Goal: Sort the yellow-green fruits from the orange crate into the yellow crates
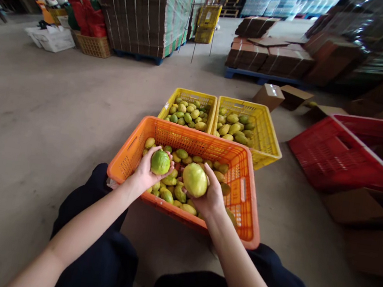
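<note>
My left hand (147, 168) is wrapped round a green lemon (161, 162), its fingertips showing along the right side. In my right hand (213, 194) sits a larger, pale yellow-green lemon (195, 180), with the thumb along its upper right edge. Both hands are above an orange crate (192, 136) that stands tilted in front of me, between my knees. Several yellow and green lemons (167, 195) lie in it, partly covered by my hands.
Two yellow crates, a left one (171, 100) and a right one (266, 140), touch behind the orange crate and hold similar fruit. A red crate (329, 148) stands at right near cardboard boxes (269, 96). Farther back are wrapped pallet stacks (135, 7).
</note>
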`<state>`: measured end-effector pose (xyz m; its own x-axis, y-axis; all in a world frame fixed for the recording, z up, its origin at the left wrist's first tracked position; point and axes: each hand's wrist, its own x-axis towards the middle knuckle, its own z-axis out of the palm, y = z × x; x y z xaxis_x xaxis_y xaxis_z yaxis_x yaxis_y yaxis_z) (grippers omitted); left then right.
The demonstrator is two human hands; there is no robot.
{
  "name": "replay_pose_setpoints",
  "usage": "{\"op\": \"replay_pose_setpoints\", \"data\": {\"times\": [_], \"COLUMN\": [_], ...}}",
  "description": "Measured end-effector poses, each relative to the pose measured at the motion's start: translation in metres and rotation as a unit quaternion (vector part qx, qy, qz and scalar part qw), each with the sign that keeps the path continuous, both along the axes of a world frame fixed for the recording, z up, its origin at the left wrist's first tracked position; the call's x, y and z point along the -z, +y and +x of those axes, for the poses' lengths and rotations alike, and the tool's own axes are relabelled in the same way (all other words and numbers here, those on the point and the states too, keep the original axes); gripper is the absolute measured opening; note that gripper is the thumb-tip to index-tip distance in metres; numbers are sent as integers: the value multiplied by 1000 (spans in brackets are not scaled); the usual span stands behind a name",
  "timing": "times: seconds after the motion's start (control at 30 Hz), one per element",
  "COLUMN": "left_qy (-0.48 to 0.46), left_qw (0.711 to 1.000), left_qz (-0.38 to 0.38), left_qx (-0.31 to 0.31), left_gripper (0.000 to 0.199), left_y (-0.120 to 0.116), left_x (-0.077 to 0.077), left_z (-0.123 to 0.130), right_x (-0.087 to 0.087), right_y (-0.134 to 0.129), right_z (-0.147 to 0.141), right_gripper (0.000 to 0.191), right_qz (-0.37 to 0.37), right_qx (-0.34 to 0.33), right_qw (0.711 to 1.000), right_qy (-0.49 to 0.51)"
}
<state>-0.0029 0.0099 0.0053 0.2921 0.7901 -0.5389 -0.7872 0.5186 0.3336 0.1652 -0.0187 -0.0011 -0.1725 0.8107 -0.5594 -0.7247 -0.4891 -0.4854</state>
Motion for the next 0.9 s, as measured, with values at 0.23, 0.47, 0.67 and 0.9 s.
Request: {"op": "replay_pose_setpoints", "data": {"times": [0.23, 0.47, 0.67, 0.9], "left_qy": [102, 77, 52, 31], "left_qw": [994, 997, 998, 999], "left_qz": [39, 27, -3, 4], "left_qx": [21, 3, -17, -5], "left_gripper": [28, 34, 30, 30], "left_y": [0, 4, 2, -2], "left_x": [-4, 1, 1, -4], "left_z": [7, 6, 6, 3], "right_x": [-2, 2, 2, 0], "right_y": [-3, -1, 0, -3], "right_z": [1, 2, 0, 2], "right_gripper": [19, 26, 20, 15], "right_qz": [21, -23, -33, 10], "right_qx": [-34, -30, -21, -10], "right_qw": [999, 999, 999, 1000], "right_qy": [-3, -19, -21, 24]}}
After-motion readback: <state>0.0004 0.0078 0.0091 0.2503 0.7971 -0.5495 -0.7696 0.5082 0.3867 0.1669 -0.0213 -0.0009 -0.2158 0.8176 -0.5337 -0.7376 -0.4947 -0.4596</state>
